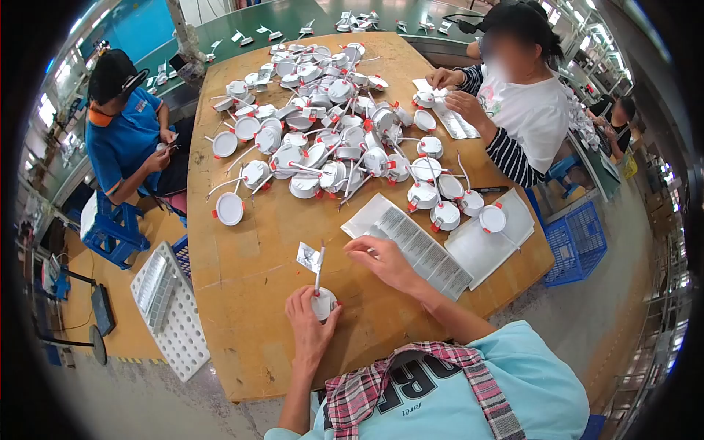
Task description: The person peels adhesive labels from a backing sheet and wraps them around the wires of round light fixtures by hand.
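Blue shirt (513, 359), then left hand (309, 328), round lamp (322, 304) between fingers (299, 299) and thumb (335, 316).

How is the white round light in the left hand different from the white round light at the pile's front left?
The held white round light is in the left hand; the front-left white round light lies on the brown table. The held light has a shiny label by its cord; the front-left light shows none. Both have red parts.
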Demonstrator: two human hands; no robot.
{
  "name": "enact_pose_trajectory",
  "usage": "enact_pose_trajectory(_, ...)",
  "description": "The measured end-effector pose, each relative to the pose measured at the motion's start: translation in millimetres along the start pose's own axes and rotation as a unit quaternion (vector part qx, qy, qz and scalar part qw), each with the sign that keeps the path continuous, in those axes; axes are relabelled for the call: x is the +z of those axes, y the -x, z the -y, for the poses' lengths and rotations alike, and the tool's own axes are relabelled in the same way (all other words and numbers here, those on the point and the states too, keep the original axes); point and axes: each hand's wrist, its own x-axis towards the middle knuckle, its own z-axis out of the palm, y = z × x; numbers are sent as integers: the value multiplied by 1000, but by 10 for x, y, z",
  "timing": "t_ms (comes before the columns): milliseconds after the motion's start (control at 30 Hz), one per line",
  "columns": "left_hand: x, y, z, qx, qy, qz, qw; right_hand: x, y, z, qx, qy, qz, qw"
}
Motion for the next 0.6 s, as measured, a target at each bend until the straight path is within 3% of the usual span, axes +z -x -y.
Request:
enact_pose_trajectory(167, -175, -83, -72, -18, 36, -34, 999, -583, 251, -117, -94, 272, -120, 950)
enact_pose_trajectory(267, -390, -219, -176, 3, -7, -83, 997, -845, 449, -154, -59, 342, -155, 925)
enact_pose_trajectory(467, -509, -318, 255, -45, -96, -122, 987, -956, 719, -310, 13, 461, -186, 868)
enact_pose_trajectory(600, -552, -318, 473, -75, -101, -127, 984, -949, 747, -401, 45, 455, -167, 874)
